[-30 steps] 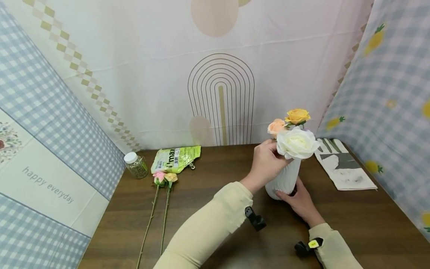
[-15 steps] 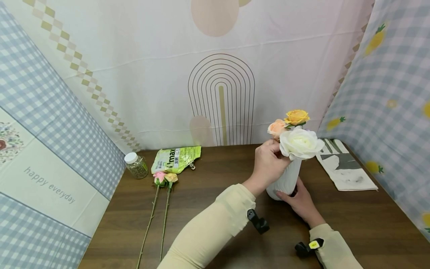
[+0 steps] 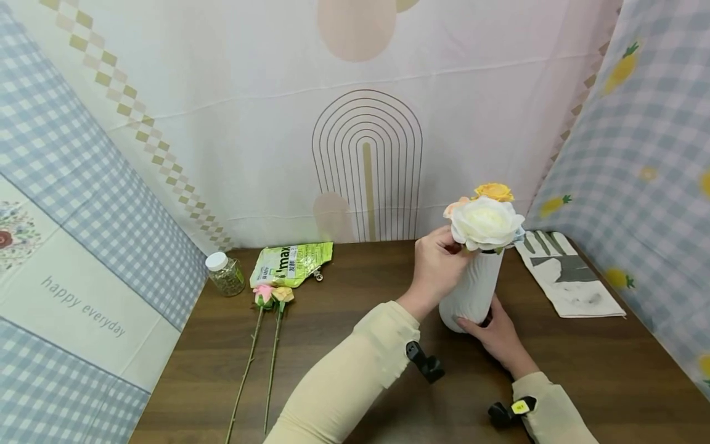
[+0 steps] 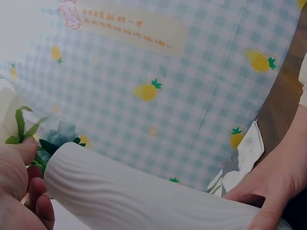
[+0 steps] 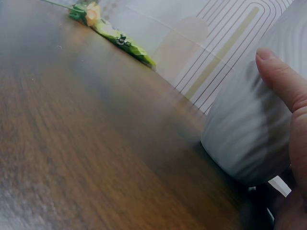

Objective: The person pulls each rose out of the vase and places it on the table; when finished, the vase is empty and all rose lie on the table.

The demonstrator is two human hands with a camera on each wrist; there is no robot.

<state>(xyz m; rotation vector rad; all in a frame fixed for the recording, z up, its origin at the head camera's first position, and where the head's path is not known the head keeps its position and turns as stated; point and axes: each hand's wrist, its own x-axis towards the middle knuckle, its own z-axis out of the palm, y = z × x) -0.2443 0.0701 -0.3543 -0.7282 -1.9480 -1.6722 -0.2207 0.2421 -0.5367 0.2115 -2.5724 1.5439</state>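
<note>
Head view: left fingers [image 3: 457, 261] pinch white flower [image 3: 487, 223], stem hidden; right fingers [image 3: 471, 328] grip vase [image 3: 476, 287].

I see the jar [image 3: 225, 275] left of the pouch [image 3: 291, 262], two roses [image 3: 263, 297] before the pouch, and the vase [image 3: 478, 288] between those roses and the cloth [image 3: 574, 277].
</note>
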